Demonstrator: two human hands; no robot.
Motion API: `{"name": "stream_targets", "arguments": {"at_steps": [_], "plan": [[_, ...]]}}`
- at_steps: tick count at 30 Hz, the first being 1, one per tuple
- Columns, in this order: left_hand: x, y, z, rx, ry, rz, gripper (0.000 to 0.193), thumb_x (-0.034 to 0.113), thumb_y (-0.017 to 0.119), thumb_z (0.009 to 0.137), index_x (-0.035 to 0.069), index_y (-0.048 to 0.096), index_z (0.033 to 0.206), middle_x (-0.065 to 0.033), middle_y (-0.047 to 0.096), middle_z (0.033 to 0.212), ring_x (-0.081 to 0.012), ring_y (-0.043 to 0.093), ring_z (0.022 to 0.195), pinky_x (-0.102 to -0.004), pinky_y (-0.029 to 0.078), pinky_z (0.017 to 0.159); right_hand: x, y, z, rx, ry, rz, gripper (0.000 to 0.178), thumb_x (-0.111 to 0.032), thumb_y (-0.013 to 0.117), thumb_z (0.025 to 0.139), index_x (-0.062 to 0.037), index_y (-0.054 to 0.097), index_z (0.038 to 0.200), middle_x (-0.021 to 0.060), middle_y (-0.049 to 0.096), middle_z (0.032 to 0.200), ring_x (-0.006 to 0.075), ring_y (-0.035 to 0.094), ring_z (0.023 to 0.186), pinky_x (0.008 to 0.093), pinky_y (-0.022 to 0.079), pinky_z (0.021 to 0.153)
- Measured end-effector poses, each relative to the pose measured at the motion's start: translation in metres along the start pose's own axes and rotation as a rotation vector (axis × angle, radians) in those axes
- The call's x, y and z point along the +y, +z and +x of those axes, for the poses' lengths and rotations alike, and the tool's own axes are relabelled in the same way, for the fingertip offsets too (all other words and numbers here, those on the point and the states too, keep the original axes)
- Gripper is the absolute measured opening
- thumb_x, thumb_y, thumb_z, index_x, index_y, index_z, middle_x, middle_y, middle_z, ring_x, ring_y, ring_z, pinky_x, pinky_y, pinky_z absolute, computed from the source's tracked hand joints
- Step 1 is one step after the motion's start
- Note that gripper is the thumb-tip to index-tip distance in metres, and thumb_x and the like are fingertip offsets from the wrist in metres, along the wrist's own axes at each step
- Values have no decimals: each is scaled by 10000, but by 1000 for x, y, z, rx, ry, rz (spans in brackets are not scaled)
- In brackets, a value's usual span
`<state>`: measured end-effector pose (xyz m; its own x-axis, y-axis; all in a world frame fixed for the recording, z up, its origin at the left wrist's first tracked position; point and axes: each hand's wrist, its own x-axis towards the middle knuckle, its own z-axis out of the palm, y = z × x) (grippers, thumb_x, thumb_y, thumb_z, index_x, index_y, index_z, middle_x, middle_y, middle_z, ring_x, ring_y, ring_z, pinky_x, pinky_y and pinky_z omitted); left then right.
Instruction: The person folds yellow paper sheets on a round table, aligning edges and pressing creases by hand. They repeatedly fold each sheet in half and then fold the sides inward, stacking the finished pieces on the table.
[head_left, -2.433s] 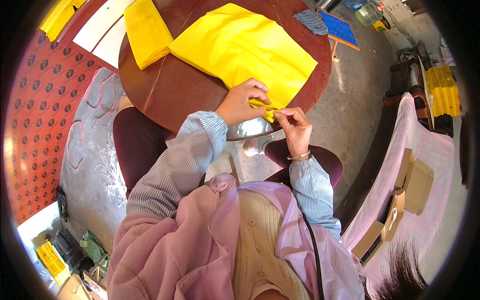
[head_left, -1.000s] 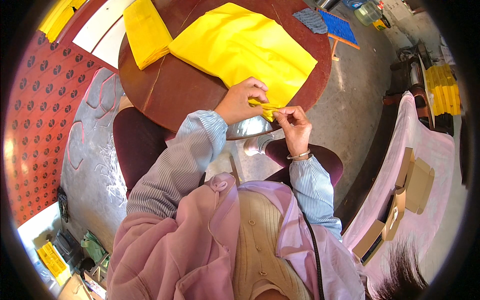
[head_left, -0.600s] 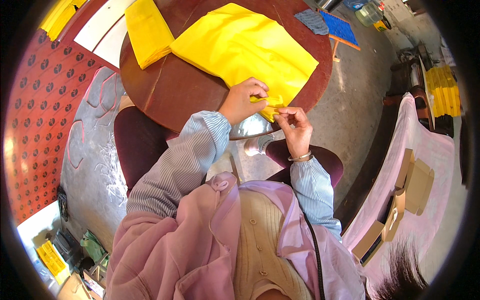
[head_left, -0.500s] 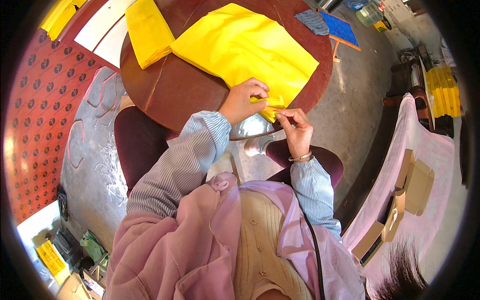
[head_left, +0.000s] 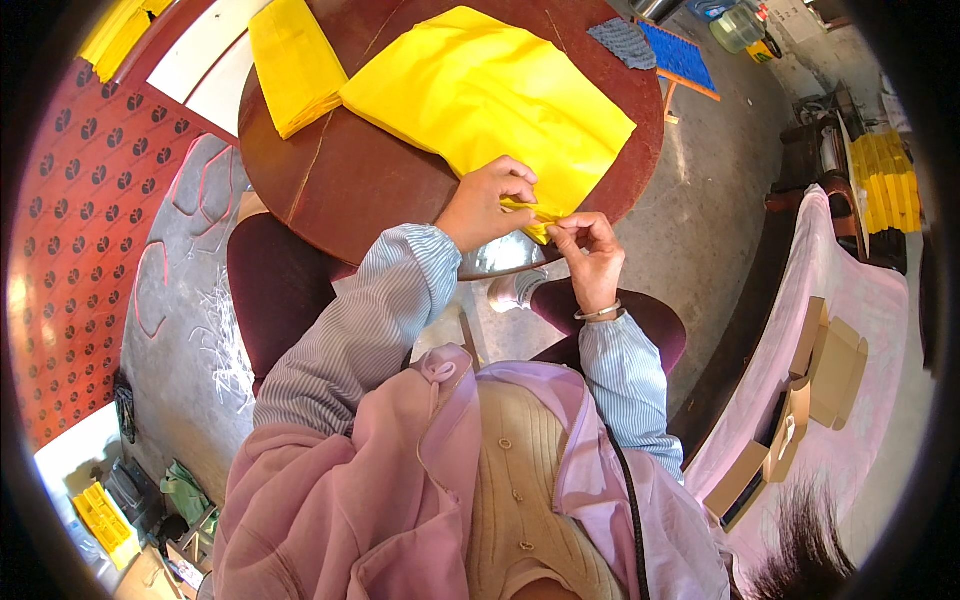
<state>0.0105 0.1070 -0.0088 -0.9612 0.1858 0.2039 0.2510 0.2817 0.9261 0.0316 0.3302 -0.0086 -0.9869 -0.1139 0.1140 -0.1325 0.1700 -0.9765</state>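
A large yellow cloth (head_left: 500,95) lies spread on the round dark-red table (head_left: 370,200), its near corner gathered at the table's front edge. My left hand (head_left: 490,205) pinches that gathered corner, fingers curled over it from the left. Close beside it on the right, my right hand (head_left: 590,255) grips the tip of the same corner between thumb and fingers. The fingertips nearly meet, and the folds between them are partly hidden. To the left of the cloth, touching its edge, lies a folded yellow stack (head_left: 292,68).
A grey crumpled cloth (head_left: 622,44) sits at the table's far right rim, near a blue-topped stool (head_left: 680,60). On the right, a bench under a pink cover (head_left: 760,420) bears open cardboard boxes (head_left: 838,375). White strips (head_left: 228,340) litter the floor at left.
My right hand has shifted slightly up and left, closer to my left hand. Less of the gathered yellow corner shows between them. My left hand has stayed nearly still.
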Motion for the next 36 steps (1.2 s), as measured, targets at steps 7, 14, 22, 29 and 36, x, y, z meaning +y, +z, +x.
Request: {"name": "stream_targets", "arguments": {"at_steps": [7,14,22,29,36], "plan": [[-8,1,2,28,2,-23,150,96,815,868,18,742,973,-107,711,1188,-245,714,1103,-338,560,977,-4,-3,-1,-1,-141,-176,122,-10,850,903,-3,790,1009,28,706,903,88,664,784,252,547,732],[-7,-3,2,-14,26,-12,133,90,793,869,38,758,985,-109,698,1211,-250,697,1139,-349,547,1005,-6,-2,0,-1,-88,-172,94,-7,846,905,6,792,981,34,699,919,100,657,806,253,537,752],[-1,-8,1,-74,38,5,182,97,840,804,70,777,973,-104,681,1210,-254,686,1157,-358,533,1024,-2,-1,1,18,-92,-145,104,-8,861,891,6,781,955,26,695,886,87,659,776,244,539,719],[-1,2,1,48,29,-11,146,88,823,852,24,733,947,-112,714,1154,-252,717,1076,-333,555,955,0,-2,0,-22,-39,-87,130,34,834,906,1,777,1019,22,691,953,86,653,857,239,536,790],[-3,1,2,50,45,4,140,101,808,882,18,731,965,-113,725,1154,-250,722,1060,-335,557,954,-6,-4,-2,-33,-115,-199,132,27,829,912,0,792,1035,35,699,952,102,662,864,250,536,801]]}}
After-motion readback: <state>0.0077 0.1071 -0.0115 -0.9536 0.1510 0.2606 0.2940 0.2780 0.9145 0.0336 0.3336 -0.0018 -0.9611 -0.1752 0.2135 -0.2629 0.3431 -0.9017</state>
